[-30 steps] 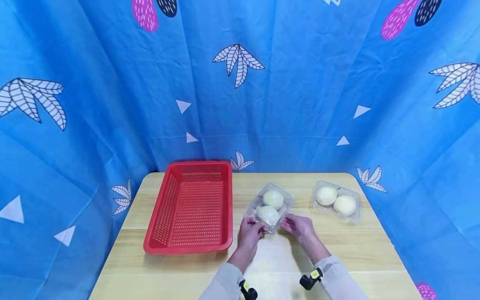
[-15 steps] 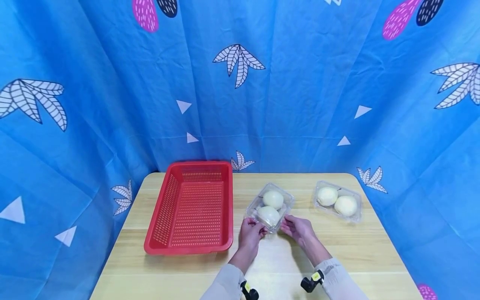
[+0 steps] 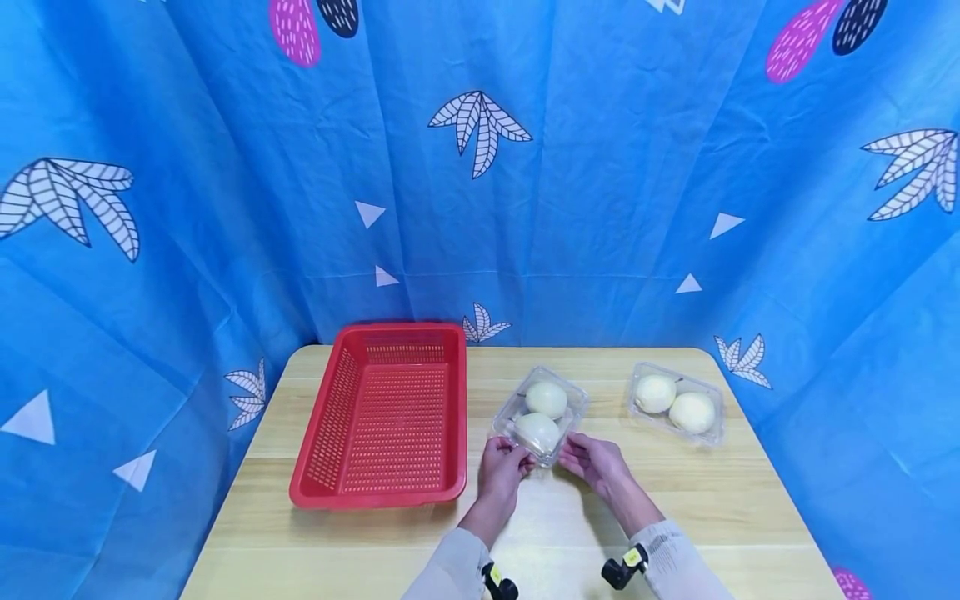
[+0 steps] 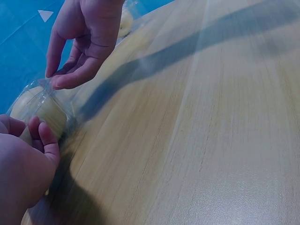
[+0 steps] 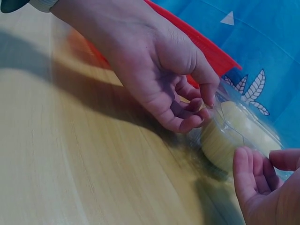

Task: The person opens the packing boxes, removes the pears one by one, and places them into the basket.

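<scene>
A clear plastic clamshell box (image 3: 576, 400) sits on the table right of centre, holding two pale, round pears (image 3: 546, 399). My left hand (image 3: 501, 471) pinches its near left edge between thumb and fingers. On the near right edge, my right hand (image 3: 600, 461) pinches the rim. Seen from the left wrist, the right hand (image 4: 89, 42) has its thumb and fingertips meeting at the box's edge. In the right wrist view the left hand's curled fingers (image 5: 176, 119) hold the opposite corner. The film-like plastic makes its lid and base hard to tell apart.
A red perforated basket (image 3: 453, 467) stands to the left with nothing in it. A second clear box (image 3: 708, 387) with two pears (image 3: 691, 412) lies at the right on the wooden table (image 3: 360, 550). A blue patterned curtain (image 3: 600, 208) closes off the back and sides.
The right hand has slid very slightly toward the near corner of the box. The left hand and the box stay almost in place.
</scene>
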A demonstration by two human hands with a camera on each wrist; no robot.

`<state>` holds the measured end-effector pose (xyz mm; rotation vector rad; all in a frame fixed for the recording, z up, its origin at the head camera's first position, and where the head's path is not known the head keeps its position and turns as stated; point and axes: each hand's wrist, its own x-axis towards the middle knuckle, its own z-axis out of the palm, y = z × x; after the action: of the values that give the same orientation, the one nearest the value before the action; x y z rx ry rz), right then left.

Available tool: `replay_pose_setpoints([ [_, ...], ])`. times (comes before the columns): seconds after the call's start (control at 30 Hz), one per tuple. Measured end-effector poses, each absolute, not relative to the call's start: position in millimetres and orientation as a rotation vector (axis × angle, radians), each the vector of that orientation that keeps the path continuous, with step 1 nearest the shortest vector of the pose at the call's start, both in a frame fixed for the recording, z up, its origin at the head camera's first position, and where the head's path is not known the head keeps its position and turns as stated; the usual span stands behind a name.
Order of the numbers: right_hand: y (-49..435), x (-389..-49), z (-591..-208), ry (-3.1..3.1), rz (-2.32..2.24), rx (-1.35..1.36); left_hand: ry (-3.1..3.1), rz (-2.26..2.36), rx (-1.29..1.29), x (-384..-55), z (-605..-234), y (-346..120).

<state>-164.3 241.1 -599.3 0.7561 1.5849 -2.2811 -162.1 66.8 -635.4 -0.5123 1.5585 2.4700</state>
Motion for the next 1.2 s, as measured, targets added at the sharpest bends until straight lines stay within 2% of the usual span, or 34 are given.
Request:
replay_pose_setpoints([
  [0.63,242,-158,-601,1.675,-2.163,0.547,1.548,2.439,-0.514,-160,-638,65],
  [1.2,231,-162,-602,1.712,-2.203,0.740,1.534,2.464,-0.508,-160,-635,66],
])
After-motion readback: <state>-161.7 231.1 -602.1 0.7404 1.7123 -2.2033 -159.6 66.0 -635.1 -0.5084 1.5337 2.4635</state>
